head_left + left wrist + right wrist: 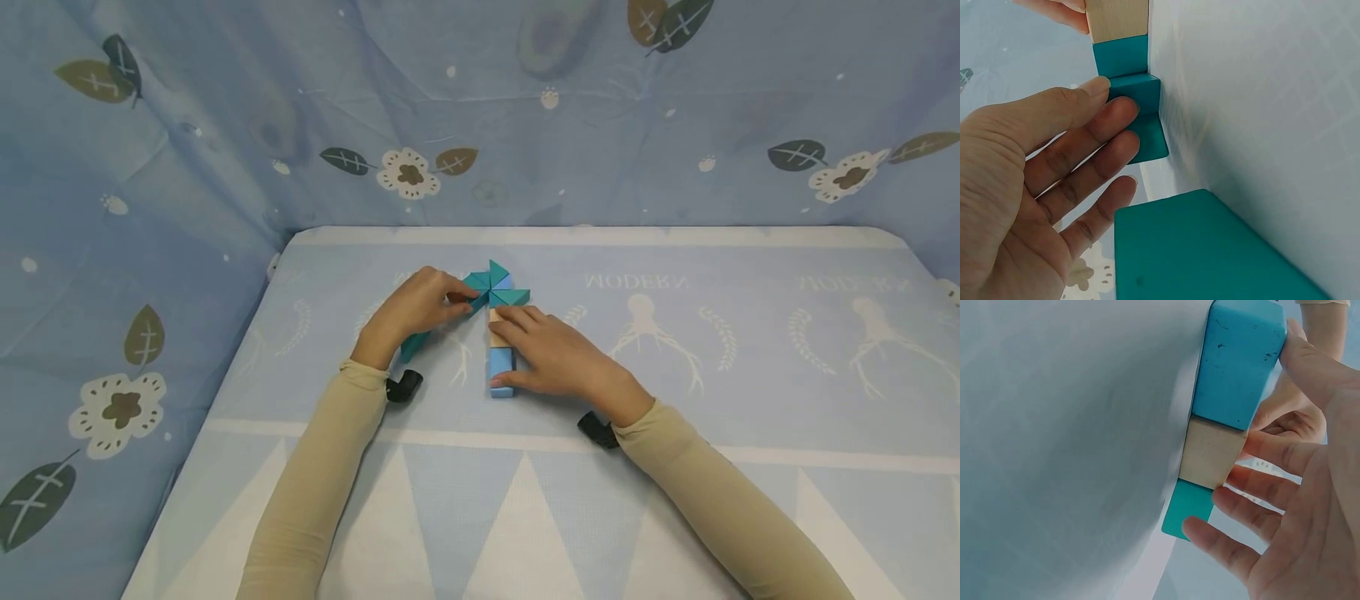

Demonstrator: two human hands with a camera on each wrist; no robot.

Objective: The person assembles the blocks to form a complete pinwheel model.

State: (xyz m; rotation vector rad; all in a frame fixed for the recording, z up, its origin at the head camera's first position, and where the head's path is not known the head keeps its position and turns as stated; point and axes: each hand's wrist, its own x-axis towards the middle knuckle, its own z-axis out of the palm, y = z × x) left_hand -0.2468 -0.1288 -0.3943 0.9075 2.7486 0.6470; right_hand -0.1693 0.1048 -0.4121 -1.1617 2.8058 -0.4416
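Teal triangular blocks form a pinwheel on the table, with a light blue piece among them. Below it runs a column made of a plain wooden block and a blue block. My left hand pinches a teal triangular block at the pinwheel's left side, between thumb and fingertips. My right hand lies along the column's right side. Its fairly straight fingers touch the wooden block and the teal one beyond it, and its thumb rests on the blue block.
Another teal block lies apart, under and beside my left wrist. A dark wrist device sits at the left cuff, another at the right. The patterned tablecloth ends at a blue floral curtain.
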